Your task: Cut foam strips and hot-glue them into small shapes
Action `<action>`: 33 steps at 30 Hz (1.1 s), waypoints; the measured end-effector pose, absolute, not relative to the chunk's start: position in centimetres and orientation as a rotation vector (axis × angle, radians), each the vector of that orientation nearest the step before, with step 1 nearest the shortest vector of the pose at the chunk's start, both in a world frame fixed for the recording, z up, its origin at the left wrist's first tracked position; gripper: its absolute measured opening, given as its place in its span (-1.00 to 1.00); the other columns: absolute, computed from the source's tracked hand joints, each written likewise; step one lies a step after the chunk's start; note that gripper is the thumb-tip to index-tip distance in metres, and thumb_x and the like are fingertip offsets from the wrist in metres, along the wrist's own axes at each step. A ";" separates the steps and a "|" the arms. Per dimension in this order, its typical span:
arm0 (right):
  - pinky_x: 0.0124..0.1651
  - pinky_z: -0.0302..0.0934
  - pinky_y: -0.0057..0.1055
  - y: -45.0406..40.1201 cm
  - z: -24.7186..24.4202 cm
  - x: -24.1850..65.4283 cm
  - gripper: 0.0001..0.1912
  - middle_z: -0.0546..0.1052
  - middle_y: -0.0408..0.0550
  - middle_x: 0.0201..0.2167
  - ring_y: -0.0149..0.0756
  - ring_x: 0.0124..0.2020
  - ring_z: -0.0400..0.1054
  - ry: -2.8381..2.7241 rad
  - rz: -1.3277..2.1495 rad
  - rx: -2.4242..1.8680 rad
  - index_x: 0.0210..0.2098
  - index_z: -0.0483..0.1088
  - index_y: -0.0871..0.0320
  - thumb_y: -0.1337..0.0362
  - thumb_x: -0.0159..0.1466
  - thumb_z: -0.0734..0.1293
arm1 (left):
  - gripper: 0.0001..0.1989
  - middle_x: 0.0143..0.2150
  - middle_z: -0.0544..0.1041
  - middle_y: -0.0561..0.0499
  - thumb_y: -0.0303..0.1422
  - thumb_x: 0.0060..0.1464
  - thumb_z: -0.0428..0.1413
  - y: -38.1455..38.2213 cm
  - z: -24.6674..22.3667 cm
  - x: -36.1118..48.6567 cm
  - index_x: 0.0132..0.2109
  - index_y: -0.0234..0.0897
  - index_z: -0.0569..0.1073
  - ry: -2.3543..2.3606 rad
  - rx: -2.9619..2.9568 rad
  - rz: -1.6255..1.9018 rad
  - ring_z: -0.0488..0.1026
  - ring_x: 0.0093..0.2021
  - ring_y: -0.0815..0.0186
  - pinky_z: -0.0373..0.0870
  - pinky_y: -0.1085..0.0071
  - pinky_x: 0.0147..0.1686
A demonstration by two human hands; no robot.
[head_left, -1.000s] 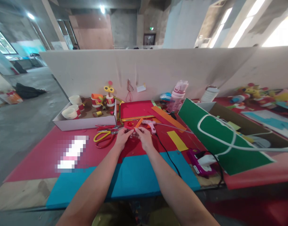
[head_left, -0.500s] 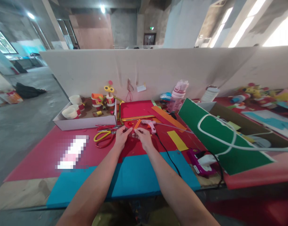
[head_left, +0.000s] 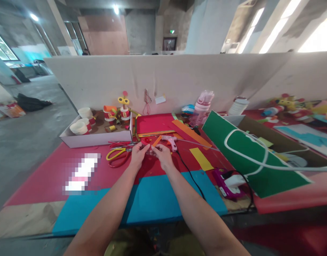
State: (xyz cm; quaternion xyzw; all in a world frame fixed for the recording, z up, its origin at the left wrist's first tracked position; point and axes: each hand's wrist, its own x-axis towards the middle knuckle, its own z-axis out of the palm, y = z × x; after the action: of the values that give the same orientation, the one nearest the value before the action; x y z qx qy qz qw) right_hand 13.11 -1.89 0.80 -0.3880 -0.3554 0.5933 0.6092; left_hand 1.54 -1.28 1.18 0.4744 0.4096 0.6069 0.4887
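Close together over the red table covering, my two hands meet at the fingertips. My right hand (head_left: 163, 155) pinches a narrow orange paper strip (head_left: 157, 141), which slants up and away from its fingers. My left hand (head_left: 138, 155) is closed, thumb against fingers, just left of the strip; what lies in that pinch is too small to make out. A pink glue gun (head_left: 169, 140) rests right behind my right hand, its black cord running toward me. Scissors with yellow and red handles (head_left: 117, 155) lie left of my left hand.
A shallow box (head_left: 99, 138) at back left holds paper cups and small figures. Red sheets (head_left: 155, 123) lie behind my hands, a yellow strip (head_left: 201, 159) to the right. A purple power strip (head_left: 227, 185) and green board (head_left: 248, 160) stand at right. Blue sheet (head_left: 152, 199) covers the front.
The orange strip has tilted slightly more to the right and shows a little more of its length. My fingers have shifted slightly; the other things stay put.
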 end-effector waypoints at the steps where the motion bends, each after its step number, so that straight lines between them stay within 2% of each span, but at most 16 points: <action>1: -0.31 0.37 -0.36 -1.9 0.8 13.1 -0.66 0.48 -0.19 -0.60 -0.36 -0.53 0.40 -0.823 1.363 -0.901 -0.51 0.40 0.18 0.11 -0.16 0.51 | -0.74 -0.56 0.44 0.09 -0.22 -0.13 0.26 -1.3 1.1 1.6 -0.46 -0.32 0.41 0.987 1.152 1.475 0.34 -0.54 0.42 0.27 0.49 -0.48; 5: -0.36 0.34 -0.37 -1.8 0.8 13.2 -0.66 0.47 -0.22 -0.61 -0.38 -0.57 0.38 -0.801 1.359 -0.959 -0.48 0.39 0.19 0.13 -0.15 0.50 | -0.75 -0.56 0.45 0.09 -0.22 -0.13 0.26 -1.2 1.0 1.6 -0.45 -0.32 0.43 0.943 1.139 1.485 0.34 -0.55 0.43 0.26 0.50 -0.49; 11: -0.38 0.29 -0.46 -1.5 0.5 13.2 -0.72 0.43 -0.26 -0.63 -0.43 -0.56 0.33 -0.776 1.249 -0.939 -0.54 0.37 0.17 0.17 -0.13 0.48 | -0.71 -0.60 0.38 0.12 -0.18 -0.11 0.25 -1.1 0.8 1.6 -0.45 -0.31 0.39 0.939 1.140 1.399 0.27 -0.60 0.47 0.21 0.52 -0.56; 20: -0.31 0.38 -0.31 -1.6 0.4 12.8 -0.71 0.51 -0.18 -0.57 -0.33 -0.53 0.42 -0.768 1.399 -0.831 -0.46 0.39 0.19 0.21 -0.14 0.48 | -0.72 -0.53 0.46 0.07 -0.19 -0.16 0.28 -0.6 0.2 1.3 -0.41 -0.33 0.46 1.003 1.148 1.410 0.35 -0.52 0.44 0.28 0.51 -0.48; 26: -0.34 0.40 -0.30 -1.8 0.6 12.8 -0.73 0.54 -0.15 -0.55 -0.30 -0.53 0.45 -0.761 1.357 -0.821 -0.45 0.40 0.20 0.23 -0.11 0.47 | -0.71 -0.53 0.43 0.10 -0.18 -0.14 0.26 -0.6 0.1 1.4 -0.38 -0.31 0.43 0.962 1.168 1.380 0.34 -0.53 0.43 0.28 0.49 -0.50; 33: -0.26 0.41 -0.31 -1.8 0.5 13.0 -0.74 0.56 -0.12 -0.51 -0.29 -0.47 0.48 -0.848 1.364 -0.882 -0.43 0.43 0.19 0.19 -0.08 0.46 | -0.75 -0.55 0.41 0.11 -0.24 -0.17 0.28 -0.4 -0.1 1.2 -0.44 -0.32 0.43 1.017 1.171 1.380 0.32 -0.53 0.44 0.25 0.51 -0.49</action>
State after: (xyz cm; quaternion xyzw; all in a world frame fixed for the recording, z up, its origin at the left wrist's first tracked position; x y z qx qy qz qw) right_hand 12.98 -1.82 0.53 -0.3818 -0.3673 0.5906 0.6087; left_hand 1.16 -0.37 -0.10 0.4857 0.4220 0.5728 0.5078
